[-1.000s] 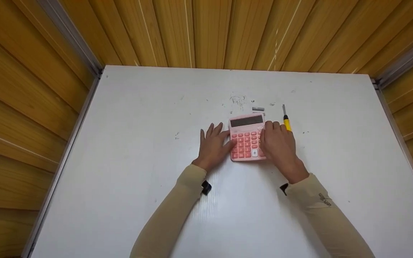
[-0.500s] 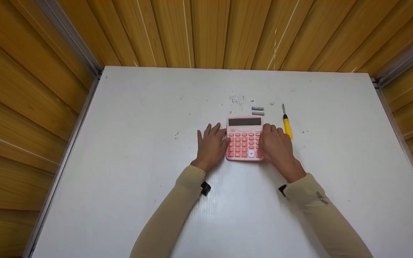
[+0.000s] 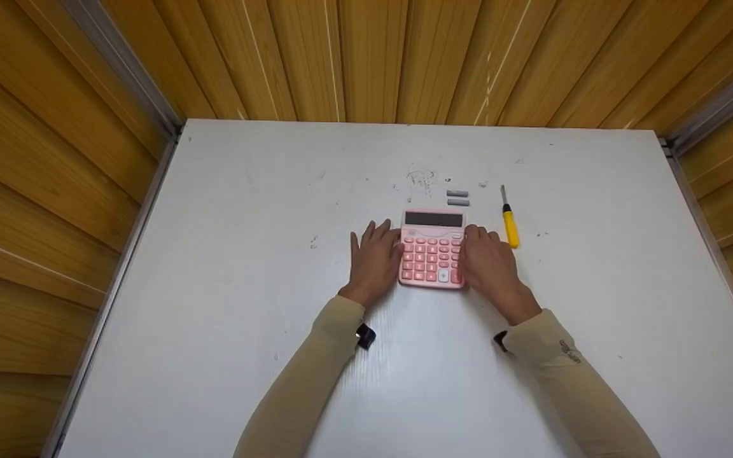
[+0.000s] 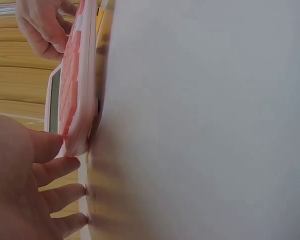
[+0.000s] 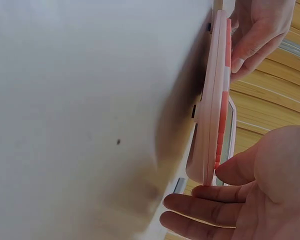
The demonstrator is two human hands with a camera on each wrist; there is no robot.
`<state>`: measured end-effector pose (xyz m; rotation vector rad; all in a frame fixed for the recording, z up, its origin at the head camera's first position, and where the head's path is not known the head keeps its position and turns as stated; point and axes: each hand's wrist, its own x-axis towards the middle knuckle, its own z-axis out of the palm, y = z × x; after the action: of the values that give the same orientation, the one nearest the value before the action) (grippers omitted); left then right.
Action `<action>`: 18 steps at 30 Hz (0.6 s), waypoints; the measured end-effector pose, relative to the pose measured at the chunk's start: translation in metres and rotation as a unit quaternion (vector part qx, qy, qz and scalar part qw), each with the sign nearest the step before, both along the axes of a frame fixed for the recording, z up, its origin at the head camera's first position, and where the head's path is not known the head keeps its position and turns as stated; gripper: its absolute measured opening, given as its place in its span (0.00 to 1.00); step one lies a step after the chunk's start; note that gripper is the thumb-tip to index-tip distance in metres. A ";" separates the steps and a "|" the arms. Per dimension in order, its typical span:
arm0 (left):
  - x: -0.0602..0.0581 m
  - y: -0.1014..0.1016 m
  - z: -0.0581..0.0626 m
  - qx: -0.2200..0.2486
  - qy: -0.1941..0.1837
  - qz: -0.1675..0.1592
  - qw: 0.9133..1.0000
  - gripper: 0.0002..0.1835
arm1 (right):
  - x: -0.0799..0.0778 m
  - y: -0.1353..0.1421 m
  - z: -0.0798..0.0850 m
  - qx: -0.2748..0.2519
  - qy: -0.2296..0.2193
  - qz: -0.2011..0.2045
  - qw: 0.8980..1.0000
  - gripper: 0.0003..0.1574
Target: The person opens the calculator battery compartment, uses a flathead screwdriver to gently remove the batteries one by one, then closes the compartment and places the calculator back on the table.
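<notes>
A pink calculator (image 3: pixel 431 233) lies face up between the two hands, its dark display toward the far side. My left hand (image 3: pixel 371 264) holds its left edge, thumb over the keys' border and index fingertip at the side; the other fingers spread toward the table. On the opposite edge my right hand (image 3: pixel 490 261) grips it, thumb on the key face and fingers along the side. The right wrist view shows small dark feet under the calculator (image 5: pixel 215 110) and a shadow beneath it. Its underside is mostly hidden.
Two grey batteries (image 3: pixel 457 193) lie just beyond the calculator's display. A screwdriver (image 3: pixel 511 228) with a yellow handle lies to the right of the right hand. The white table (image 3: pixel 214 254) has dark marks and is bordered by wood-patterned walls (image 3: pixel 366 63).
The calculator has shifted slightly left and toward me with both hands on it, and its tilt has straightened. Both batteries and the whole screwdriver handle now show.
</notes>
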<state>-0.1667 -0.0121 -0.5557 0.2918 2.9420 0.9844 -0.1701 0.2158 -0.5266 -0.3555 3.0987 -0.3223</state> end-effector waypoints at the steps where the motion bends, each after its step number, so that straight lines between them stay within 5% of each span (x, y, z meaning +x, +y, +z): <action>1: 0.000 0.000 0.000 0.002 0.001 0.000 1.000 0.22 | 0.000 0.000 -0.001 -0.001 -0.002 -0.001 1.000 0.21; 18: 0.000 -0.001 -0.002 -0.010 0.001 0.004 1.000 0.22 | -0.001 0.000 -0.004 0.023 -0.017 0.009 1.000 0.25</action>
<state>-0.1662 -0.0132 -0.5578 0.2817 2.9540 0.9567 -0.1709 0.2154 -0.5302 -0.3725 3.0621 -0.2539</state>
